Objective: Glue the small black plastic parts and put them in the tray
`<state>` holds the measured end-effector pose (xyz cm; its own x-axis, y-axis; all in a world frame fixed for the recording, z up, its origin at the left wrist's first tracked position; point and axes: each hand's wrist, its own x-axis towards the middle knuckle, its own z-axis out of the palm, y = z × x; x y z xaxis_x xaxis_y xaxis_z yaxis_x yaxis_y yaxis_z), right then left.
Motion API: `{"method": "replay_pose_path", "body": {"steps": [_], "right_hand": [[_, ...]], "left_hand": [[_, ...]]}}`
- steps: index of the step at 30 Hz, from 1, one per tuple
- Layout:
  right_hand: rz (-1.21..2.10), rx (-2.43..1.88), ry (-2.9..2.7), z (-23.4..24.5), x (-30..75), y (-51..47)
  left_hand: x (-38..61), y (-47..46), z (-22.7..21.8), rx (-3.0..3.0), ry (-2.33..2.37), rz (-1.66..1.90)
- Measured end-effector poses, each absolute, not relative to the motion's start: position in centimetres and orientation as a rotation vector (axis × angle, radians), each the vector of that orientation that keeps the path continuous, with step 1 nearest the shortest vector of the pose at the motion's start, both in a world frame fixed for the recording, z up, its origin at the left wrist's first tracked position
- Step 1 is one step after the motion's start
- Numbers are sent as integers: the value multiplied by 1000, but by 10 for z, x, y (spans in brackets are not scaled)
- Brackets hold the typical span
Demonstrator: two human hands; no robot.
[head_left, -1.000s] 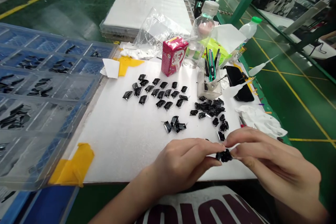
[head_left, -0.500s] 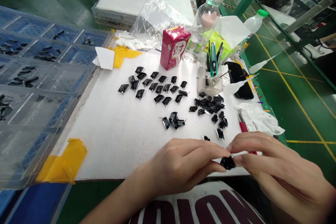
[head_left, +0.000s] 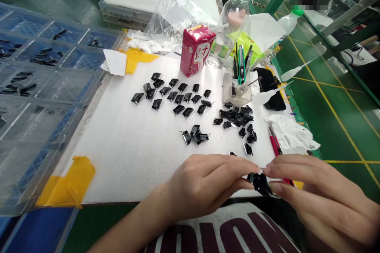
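Near the front edge of the white work surface [head_left: 124, 158], a small glossy black plastic part [head_left: 260, 184] is pinched between both hands. My left hand [head_left: 208, 184] grips its left side with thumb and fingertips. From the other side my right hand [head_left: 314, 189] holds it, thumb below and index finger on top. Fingertips cover some of the part. Just beyond them lies a small cluster of similar black parts [head_left: 196, 134]. A denser pile of black parts [head_left: 237, 116] is to its right, and several more, the spread-out black parts [head_left: 178, 98], lie farther back.
At left stands a clear compartment tray [head_left: 59, 63] with dark pieces. Behind the parts are a red drink carton [head_left: 192, 53], a clear bottle [head_left: 237, 12] and a small tool holder [head_left: 234, 93]. A phone [head_left: 270, 87], crumpled tissue [head_left: 292, 132] and red-handled tool [head_left: 274, 142] lie right.
My fingers have shifted on the black part, and more of it shows between them. My right thumb sits lower and farther from the left hand. The view has moved slightly.
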<state>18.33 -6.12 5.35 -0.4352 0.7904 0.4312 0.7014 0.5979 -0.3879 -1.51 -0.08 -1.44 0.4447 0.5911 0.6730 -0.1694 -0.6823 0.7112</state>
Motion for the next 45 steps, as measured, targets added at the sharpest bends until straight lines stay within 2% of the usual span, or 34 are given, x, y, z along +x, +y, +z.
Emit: {"method": "replay_pose_path", "body": {"steps": [13,21,30,45], "right_hand": [[272,-1170,-2253,54,183,-56],[271,-1087,-2471,55,203,-56],[270,-1369,-2232,54,182,-73],[244,-1310,-2248,49,185,-70]], "left_hand": [[-17,-1,-16,2019,317,1240],[-16,-3,-16,1994,325,1237],[-16,-4,-18,1979,317,1270],[-15,-4,-20,1935,330,1295]]}}
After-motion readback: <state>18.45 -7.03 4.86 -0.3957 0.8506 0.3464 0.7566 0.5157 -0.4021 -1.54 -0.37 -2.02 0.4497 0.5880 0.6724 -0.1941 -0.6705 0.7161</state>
